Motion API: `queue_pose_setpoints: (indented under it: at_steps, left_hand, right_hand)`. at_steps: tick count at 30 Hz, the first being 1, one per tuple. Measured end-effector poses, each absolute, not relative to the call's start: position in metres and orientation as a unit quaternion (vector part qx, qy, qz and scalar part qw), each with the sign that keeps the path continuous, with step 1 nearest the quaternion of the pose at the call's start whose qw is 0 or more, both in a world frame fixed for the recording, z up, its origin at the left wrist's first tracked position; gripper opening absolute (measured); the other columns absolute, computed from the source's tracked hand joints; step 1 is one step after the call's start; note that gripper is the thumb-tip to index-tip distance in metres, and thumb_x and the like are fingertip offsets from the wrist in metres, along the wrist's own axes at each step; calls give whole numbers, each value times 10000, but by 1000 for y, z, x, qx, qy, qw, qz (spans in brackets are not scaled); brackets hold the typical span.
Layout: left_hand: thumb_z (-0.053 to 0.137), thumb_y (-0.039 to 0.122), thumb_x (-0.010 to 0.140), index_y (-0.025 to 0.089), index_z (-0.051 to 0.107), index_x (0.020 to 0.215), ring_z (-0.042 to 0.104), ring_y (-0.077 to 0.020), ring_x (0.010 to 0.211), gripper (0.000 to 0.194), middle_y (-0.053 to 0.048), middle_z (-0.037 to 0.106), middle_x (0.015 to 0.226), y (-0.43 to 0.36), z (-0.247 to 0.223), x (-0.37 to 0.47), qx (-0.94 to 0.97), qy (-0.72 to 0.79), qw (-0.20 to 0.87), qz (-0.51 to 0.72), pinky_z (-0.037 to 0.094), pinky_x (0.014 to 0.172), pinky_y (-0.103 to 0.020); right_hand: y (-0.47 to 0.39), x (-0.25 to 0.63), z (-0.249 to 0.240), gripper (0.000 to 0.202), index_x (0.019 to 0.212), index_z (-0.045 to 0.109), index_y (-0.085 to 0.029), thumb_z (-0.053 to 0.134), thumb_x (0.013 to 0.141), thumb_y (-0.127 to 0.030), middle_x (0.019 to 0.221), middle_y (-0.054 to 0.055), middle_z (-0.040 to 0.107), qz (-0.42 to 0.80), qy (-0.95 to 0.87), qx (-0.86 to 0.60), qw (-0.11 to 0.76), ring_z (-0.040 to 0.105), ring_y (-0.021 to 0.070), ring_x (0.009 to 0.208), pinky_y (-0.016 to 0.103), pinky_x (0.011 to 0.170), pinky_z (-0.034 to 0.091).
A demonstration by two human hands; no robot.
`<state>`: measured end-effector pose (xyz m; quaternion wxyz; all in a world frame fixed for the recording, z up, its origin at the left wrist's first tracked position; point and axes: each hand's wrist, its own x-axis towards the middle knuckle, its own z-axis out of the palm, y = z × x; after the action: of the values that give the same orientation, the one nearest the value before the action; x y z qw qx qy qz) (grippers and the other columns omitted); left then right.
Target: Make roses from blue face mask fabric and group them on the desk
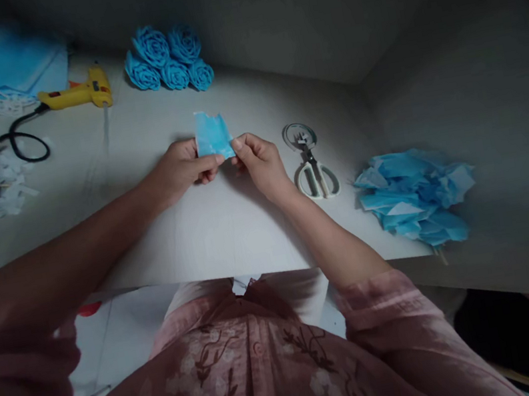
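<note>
A small light-blue fabric piece (212,133) is held up just above the white table (210,237), its upper edge uneven. My left hand (188,165) pinches its lower left part, thumb lying along the bottom edge. At the lower right corner, the thumb and fingers of my right hand (259,160) are closed on the same piece. Both hands are close together, their fingertips nearly meeting under the fabric. Some fingers are hidden behind it.
Several blue rolled flowers (174,74) lie at the back. A yellow glue gun (79,94) with a black cord, blue masks (13,61) and white scraps (14,189) are at left. Right of my hands lie scissors (311,166) by a round tape roll (298,126), then crumpled blue pieces (414,196).
</note>
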<state>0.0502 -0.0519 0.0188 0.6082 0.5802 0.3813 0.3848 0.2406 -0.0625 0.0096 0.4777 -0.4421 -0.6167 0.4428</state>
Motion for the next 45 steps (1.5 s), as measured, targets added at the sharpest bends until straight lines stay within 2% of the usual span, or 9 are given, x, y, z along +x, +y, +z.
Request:
queue_pose_setpoints:
  at_steps: [6, 12, 17, 20, 24, 30, 36, 40, 45]
  left_hand:
    - [843, 264, 833, 175, 607, 672, 500, -79, 496, 300, 15, 584, 565, -54, 19, 48, 611, 397, 571, 378, 378, 498, -223]
    - [863, 260, 825, 168, 647, 651, 506, -81, 493, 292, 13, 598, 549, -55, 19, 48, 635, 402, 561, 347, 398, 499, -217]
    - [830, 312, 881, 156, 676, 685, 550, -87, 535, 294, -7, 635, 616, -51, 20, 46, 631, 397, 559, 362, 432, 533, -218]
    - [805, 321, 900, 159, 678, 723, 573, -89, 573, 271, -5, 647, 669, -50, 21, 45, 615, 398, 557, 390, 458, 572, -218]
    - [804, 317, 884, 167, 660, 714, 539, -81, 557, 269, 9, 612, 652, -48, 19, 43, 608, 411, 544, 407, 422, 569, -223]
    - [797, 404, 880, 183, 656, 714, 544, -95, 562, 310, 0, 605, 648, -44, 15, 39, 617, 418, 529, 406, 401, 577, -241]
    - [834, 483, 803, 183, 655, 720, 533, -99, 565, 359, -10, 611, 641, -42, 12, 39, 625, 410, 521, 412, 402, 553, -244]
    - [793, 510, 845, 183, 667, 751, 560, -106, 580, 363, -16, 615, 673, -43, 12, 38, 644, 413, 497, 410, 426, 564, -248]
    - [720, 580, 918, 192, 661, 769, 606, -132, 599, 420, -28, 621, 680, -40, 7, 37, 679, 408, 457, 404, 485, 586, -271]
  right_hand:
    - [-64, 242, 19, 623, 822, 670, -228, 669, 832, -851, 805, 23, 613, 510, -579, -443, 456, 618, 166, 812, 271, 632, 576]
    - [-65, 241, 14, 550, 813, 618, -237, 808, 776, -752, 769, -12, 573, 499, -590, -434, 463, 588, 149, 768, 288, 674, 577]
    - [-60, 245, 12, 519, 904, 656, -238, 811, 792, -721, 798, -8, 607, 491, -573, -437, 489, 614, 158, 817, 275, 661, 591]
    - [-60, 245, 10, 528, 877, 648, -242, 824, 772, -729, 769, -16, 598, 496, -572, -436, 486, 601, 156, 791, 279, 645, 595]
    - [-60, 242, 8, 512, 854, 637, -240, 810, 799, -719, 760, -12, 594, 493, -581, -441, 474, 603, 161, 795, 283, 643, 580]
    - [-57, 243, 5, 539, 821, 638, -234, 809, 783, -744, 739, -17, 580, 480, -584, -437, 487, 588, 156, 788, 268, 641, 566]
    - [-62, 244, 12, 534, 847, 658, -232, 821, 772, -736, 766, -21, 578, 545, -556, -420, 467, 577, 134, 774, 243, 647, 578]
    - [-66, 242, 17, 551, 827, 678, -227, 851, 726, -740, 772, -12, 608, 593, -536, -416, 435, 556, 121, 716, 252, 627, 578]
    - [-64, 240, 14, 510, 858, 723, -221, 909, 691, -666, 802, -7, 651, 573, -551, -409, 448, 580, 127, 754, 260, 650, 569]
